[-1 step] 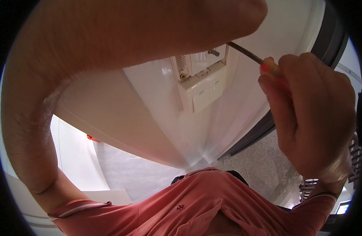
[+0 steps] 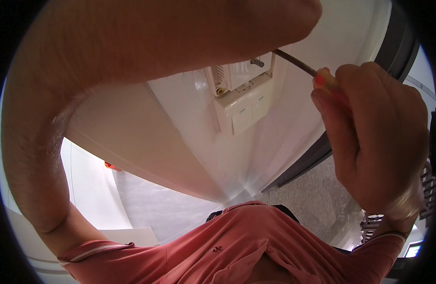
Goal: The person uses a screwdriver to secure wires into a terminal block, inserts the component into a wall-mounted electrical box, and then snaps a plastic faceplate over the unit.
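My right hand (image 2: pixel 379 128) is closed around the yellow-and-red handle of a screwdriver (image 2: pixel 296 61). The screwdriver's metal shaft slants up and left, and its tip is hidden behind my left hand (image 2: pixel 289 21). My left arm arches across the top of the view; the fingers of that hand lie out of sight beyond the upper edge, so its grip does not show. Just below the left wrist, a white wall-mounted unit (image 2: pixel 246 78) appears with its cover off. A metal stud or knob (image 2: pixel 257 62) sticks out of it, and a brass-coloured screw (image 2: pixel 221 91) sits at its lower corner.
Directly under the opened unit is a white double switch plate (image 2: pixel 246 116). White wall surfaces meet in a corner below it. A dark door frame (image 2: pixel 298 161) stands at the right. Grey floor (image 2: pixel 156 189) shows lower left, with a small orange object (image 2: pixel 112 166) near the wall.
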`<state>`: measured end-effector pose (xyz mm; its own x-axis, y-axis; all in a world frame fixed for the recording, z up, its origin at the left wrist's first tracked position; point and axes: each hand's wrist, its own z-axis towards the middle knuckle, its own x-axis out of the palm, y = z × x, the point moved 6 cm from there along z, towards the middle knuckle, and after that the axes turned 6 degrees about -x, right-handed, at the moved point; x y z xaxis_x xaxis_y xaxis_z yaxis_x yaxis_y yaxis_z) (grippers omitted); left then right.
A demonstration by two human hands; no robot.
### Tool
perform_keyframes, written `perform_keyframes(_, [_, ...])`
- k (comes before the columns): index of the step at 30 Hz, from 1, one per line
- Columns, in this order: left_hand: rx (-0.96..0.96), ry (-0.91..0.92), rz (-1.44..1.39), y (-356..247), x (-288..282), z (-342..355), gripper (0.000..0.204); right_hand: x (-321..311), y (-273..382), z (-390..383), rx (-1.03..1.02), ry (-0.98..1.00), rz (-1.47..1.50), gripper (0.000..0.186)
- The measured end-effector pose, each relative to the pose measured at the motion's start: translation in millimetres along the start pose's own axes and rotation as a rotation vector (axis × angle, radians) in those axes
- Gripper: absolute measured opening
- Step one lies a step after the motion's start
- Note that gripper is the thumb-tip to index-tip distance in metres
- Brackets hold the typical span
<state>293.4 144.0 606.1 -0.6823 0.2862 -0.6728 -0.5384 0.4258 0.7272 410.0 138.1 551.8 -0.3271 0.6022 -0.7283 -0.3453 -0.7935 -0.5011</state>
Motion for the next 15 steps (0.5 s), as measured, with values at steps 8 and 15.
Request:
perform_keyframes(8, [-0.014,-0.020,-0.058,-3.8,0.4,11.6,0.011,6.1,-5.9,-5.8,0.197,-0.200,0.235,0.016])
perform_keyframes(15, [-0.161,-0.249,-0.132,0.8,33.3,5.2,0.012,9.4,-12.6,-8.0,0.071,-0.274,0.176,0.018])
